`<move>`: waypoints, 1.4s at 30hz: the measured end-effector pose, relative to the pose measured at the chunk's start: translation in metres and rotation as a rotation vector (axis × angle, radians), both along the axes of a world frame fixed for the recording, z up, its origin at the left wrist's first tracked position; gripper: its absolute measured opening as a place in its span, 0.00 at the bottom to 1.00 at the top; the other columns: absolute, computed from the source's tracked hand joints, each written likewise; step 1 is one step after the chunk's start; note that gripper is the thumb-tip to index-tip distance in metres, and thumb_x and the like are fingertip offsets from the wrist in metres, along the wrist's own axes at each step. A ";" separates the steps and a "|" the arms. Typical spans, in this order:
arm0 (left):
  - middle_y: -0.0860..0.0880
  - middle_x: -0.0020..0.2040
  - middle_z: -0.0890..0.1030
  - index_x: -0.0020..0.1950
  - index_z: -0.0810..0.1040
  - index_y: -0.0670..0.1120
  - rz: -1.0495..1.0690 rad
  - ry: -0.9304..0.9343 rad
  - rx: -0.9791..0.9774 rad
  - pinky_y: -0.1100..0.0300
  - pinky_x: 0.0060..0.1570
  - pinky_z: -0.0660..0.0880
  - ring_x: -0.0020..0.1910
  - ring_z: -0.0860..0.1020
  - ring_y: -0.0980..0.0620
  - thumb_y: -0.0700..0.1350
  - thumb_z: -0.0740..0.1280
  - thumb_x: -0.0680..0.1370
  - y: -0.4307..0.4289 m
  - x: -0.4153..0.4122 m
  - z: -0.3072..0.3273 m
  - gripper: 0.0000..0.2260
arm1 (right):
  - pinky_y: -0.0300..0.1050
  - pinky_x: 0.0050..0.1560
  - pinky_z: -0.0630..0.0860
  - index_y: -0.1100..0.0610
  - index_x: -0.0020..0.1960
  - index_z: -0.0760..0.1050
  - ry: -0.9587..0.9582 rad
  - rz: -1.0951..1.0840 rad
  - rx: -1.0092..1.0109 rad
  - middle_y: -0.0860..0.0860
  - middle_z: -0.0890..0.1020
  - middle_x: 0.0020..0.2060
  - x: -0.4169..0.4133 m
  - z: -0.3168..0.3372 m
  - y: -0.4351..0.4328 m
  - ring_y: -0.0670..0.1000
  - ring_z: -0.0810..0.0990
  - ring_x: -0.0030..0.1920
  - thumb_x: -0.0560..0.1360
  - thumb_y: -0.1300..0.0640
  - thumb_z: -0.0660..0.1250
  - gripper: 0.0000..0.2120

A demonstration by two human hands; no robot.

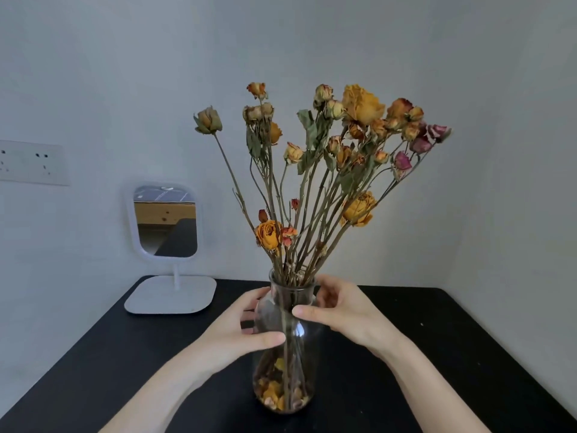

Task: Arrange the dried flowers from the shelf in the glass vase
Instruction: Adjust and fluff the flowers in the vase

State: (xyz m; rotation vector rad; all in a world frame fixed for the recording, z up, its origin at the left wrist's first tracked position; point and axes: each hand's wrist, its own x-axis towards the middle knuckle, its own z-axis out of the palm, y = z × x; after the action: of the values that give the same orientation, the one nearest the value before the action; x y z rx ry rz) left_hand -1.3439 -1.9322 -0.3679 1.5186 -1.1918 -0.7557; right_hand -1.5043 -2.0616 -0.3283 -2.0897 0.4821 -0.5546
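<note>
Midway between the table's (437, 339) edges, left hand (237, 335) and right hand (346, 310) grip the glass vase (299, 334)

- Single view, head-worn, wide-angle; faces forward and tilted down, from the person's own standpoint.
- Reaching in from the bottom edge: left hand (237, 331) and right hand (346, 310); fingers (271, 339) lie near the lens, just below frame centre.
- Centred between the fingers: glass vase (282, 385); dried flowers (315, 170) fill the upper half above them.
- Beyond the fingers: black table (452, 339), then wall (343, 42).
- Back-left of the left fingers: mirror (167, 220). Room corner shows right of the right fingers.
</note>
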 end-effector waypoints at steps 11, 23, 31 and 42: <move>0.65 0.67 0.66 0.69 0.54 0.63 -0.160 0.061 -0.094 0.77 0.50 0.70 0.61 0.69 0.72 0.49 0.78 0.61 -0.003 -0.015 -0.032 0.45 | 0.60 0.57 0.74 0.47 0.55 0.76 0.014 -0.029 -0.019 0.63 0.79 0.52 0.003 -0.005 0.005 0.61 0.78 0.49 0.66 0.45 0.73 0.19; 0.55 0.57 0.76 0.45 0.77 0.67 0.128 -0.080 -0.241 0.75 0.45 0.69 0.50 0.73 0.71 0.61 0.61 0.69 -0.026 -0.009 0.059 0.07 | 0.26 0.23 0.65 0.53 0.48 0.79 -0.125 0.023 0.148 0.43 0.77 0.24 0.007 0.033 0.000 0.38 0.72 0.22 0.72 0.52 0.70 0.06; 0.46 0.49 0.78 0.52 0.80 0.58 0.098 -0.004 -0.301 0.61 0.53 0.69 0.50 0.75 0.53 0.60 0.74 0.64 -0.015 0.004 0.059 0.19 | 0.34 0.26 0.63 0.44 0.54 0.78 -0.317 0.109 0.238 0.55 0.70 0.36 0.000 0.032 -0.002 0.45 0.66 0.30 0.68 0.58 0.73 0.17; 0.60 0.48 0.83 0.46 0.81 0.61 0.041 -0.061 -0.326 0.67 0.49 0.70 0.48 0.78 0.64 0.55 0.68 0.70 -0.027 -0.003 0.080 0.06 | 0.29 0.27 0.65 0.53 0.55 0.76 -0.289 0.002 0.181 0.41 0.74 0.26 0.005 0.040 0.004 0.39 0.70 0.25 0.75 0.58 0.66 0.10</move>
State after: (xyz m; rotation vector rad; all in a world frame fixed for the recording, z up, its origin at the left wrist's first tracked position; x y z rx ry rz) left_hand -1.3471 -1.9592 -0.2884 1.2967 -1.2573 -0.4637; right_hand -1.4996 -2.0576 -0.2887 -1.8015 0.3490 -0.7686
